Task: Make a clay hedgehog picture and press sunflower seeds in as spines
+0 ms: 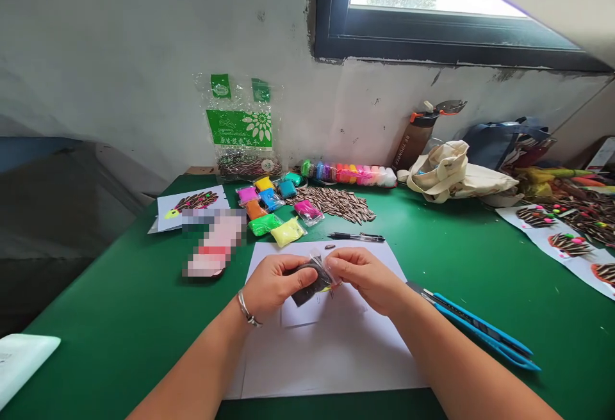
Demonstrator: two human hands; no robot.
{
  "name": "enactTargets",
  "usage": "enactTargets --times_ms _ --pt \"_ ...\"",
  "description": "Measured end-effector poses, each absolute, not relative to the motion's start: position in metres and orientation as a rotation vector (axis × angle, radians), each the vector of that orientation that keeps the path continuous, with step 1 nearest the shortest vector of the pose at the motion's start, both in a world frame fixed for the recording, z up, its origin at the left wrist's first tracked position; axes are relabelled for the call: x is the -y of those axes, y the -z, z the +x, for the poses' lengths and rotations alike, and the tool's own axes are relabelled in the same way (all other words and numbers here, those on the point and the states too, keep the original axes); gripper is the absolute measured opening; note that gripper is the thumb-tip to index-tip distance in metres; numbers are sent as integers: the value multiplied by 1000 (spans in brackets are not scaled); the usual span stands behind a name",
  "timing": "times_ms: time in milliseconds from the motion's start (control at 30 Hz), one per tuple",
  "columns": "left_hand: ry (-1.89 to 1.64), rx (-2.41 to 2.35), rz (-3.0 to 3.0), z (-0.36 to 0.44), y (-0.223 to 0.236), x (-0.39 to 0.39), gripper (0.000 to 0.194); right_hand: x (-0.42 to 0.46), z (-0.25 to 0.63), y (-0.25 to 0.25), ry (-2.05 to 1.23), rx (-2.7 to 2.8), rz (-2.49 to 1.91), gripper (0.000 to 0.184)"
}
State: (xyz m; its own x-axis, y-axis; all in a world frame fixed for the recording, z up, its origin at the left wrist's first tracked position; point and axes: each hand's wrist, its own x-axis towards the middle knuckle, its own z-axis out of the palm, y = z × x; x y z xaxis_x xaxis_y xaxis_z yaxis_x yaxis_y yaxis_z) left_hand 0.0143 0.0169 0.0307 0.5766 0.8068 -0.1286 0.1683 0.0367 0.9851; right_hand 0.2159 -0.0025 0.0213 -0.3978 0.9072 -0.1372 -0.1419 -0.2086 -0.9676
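Above the white paper [331,362], both hands hold a small clear packet of black modelling clay [307,290]. My left hand [276,282] is closed on its dark, filled part, with the thumb across the front. My right hand [362,276] pinches the clear plastic at the packet's other end. Beneath the hands, a bit of yellow and some pencil lines show on the paper, mostly hidden. One sunflower seed [330,247] lies just beyond my right hand, and a black pen [355,237] rests past the paper's far edge.
Coloured clay packets [264,223] and loose sunflower seeds [336,202] lie at the back. A seed bag [240,129] leans on the wall. Blue scissors-like cutter [480,327] lies right; a pixelated pink object [216,247] lies left. A bottle [417,135] and cloth bag [451,170] stand back right.
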Motion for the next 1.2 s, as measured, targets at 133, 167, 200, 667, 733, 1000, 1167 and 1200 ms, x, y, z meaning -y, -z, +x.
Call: enactTargets --times_ms 133,167,200,667,733,1000,1167,1200 --pt "-596 -893 1499 14 -32 -18 31 2 218 -22 -1679 1302 -971 31" --pt "-597 -891 1493 14 -32 -18 31 1 218 -21 -1685 1305 -968 30" --pt "-600 -887 1487 14 -32 -19 31 1 218 -20 -1693 1301 -967 29" --pt "-872 -1590 1809 0 -14 -37 36 2 212 -19 -1559 1235 -1180 24" --pt "-860 -1699 1890 -2 -9 -41 36 4 210 -16 -1532 1266 -1200 22" --pt "-883 -1710 2087 -2 3 -46 37 -23 191 -33 -971 1703 -1430 22" --pt "-910 -1642 2279 -3 4 -42 35 -92 132 -67 -439 2322 -1689 24" --pt "-917 -1629 2316 -4 3 -40 32 -105 117 -70 -417 2335 -1707 24"
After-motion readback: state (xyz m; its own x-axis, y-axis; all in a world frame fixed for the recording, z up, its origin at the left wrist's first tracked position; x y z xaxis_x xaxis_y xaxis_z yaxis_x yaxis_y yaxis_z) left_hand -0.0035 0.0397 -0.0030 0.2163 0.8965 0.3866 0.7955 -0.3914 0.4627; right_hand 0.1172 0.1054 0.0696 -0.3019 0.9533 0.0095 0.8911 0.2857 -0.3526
